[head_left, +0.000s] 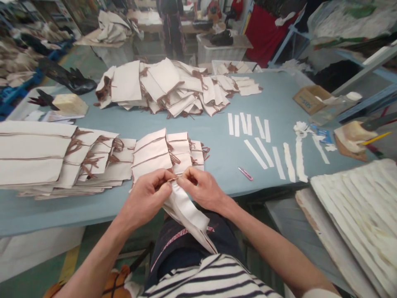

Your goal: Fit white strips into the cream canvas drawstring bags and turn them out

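A cream cloth pouch [189, 213] hangs over the near table edge into my lap. My left hand [148, 197] pinches its top edge with the fingers closed. My right hand [201, 188] is closed too, pinching the brown drawstring at the pouch's mouth, close against the left hand. Just beyond my hands lies a small overlapping row of finished pouches [164, 151] with brown cords.
On the blue table [223, 153] are a long stack of pouches [46, 157] at the left, a big heap [167, 87] at the back, white strips [263, 145], a pink clipper [245, 173], a cardboard box [310, 99]. Folded cream cloth [359, 215] is at the right. A person stands far back.
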The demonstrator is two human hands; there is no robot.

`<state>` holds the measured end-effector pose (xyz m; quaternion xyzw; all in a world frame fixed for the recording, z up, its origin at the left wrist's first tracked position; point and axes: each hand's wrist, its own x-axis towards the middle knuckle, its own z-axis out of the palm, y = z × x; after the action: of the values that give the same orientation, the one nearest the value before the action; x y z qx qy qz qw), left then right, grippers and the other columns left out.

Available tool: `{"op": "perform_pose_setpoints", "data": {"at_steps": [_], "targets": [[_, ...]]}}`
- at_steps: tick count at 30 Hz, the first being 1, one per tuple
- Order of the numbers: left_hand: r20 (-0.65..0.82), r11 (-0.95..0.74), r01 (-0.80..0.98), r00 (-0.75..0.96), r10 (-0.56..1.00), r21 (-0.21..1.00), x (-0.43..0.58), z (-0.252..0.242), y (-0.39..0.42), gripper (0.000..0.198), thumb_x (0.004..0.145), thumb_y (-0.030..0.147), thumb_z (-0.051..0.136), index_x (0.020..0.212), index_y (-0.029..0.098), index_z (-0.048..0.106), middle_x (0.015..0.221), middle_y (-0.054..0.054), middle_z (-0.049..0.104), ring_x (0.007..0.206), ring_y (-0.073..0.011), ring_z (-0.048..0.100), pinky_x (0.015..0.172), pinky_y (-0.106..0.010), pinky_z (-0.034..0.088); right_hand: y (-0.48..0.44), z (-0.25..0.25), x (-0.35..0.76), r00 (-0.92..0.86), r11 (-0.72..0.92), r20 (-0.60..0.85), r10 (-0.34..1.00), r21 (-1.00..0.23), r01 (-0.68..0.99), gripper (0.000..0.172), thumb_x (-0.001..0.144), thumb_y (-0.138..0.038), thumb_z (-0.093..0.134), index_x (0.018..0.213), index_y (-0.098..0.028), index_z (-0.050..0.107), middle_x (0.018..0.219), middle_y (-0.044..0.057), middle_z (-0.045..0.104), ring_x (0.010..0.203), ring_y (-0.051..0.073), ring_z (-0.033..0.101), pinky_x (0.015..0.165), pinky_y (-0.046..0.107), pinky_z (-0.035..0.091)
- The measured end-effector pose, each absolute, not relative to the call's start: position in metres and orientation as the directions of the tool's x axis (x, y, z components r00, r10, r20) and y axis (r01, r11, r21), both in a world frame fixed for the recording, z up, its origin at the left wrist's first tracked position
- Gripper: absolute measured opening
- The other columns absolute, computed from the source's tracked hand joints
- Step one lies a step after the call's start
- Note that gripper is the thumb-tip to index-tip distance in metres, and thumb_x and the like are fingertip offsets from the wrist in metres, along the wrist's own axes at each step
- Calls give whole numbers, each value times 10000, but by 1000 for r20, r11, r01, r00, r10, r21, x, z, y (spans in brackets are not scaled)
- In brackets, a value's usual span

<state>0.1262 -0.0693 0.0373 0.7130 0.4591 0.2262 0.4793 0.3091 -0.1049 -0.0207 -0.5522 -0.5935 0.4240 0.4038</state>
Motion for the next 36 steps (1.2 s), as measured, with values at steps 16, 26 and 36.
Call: {"op": "perform_pose_setpoints", "data": {"at_steps": [16, 26, 36], "targets": [[85, -411, 415, 612, 786, 812, 139, 90, -91, 176, 923, 201, 545, 846, 190, 703, 708, 38, 684, 607, -112, 610, 545, -189, 442, -94, 59, 348, -496, 625, 432, 753, -707, 332, 88, 835, -274, 624, 843, -189, 602, 722, -30, 598, 661, 135, 520, 692, 288, 393], [338, -585, 326, 573, 747, 743, 137, 68, -90, 177, 878, 91, 554, 902, 217, 676, 730, 43, 719, 578, -105, 636, 539, -196, 475, -95, 58, 342, -537, 265, 125, 834, -945, 192, 222, 766, -295, 572, 652, -214, 400, 670, -55, 392, 628, 107, 380, 579, 260, 262], [483, -669, 245, 527, 699, 701, 130, 27, -83, 191, 861, 117, 571, 943, 255, 675, 730, -23, 786, 614, -187, 720, 624, -302, 564, -93, 42, 336, -528, -55, -32, 848, -998, -29, 161, 795, -292, 536, 667, -196, 513, 592, -70, 386, 542, 93, 325, 496, 225, 263]]}}
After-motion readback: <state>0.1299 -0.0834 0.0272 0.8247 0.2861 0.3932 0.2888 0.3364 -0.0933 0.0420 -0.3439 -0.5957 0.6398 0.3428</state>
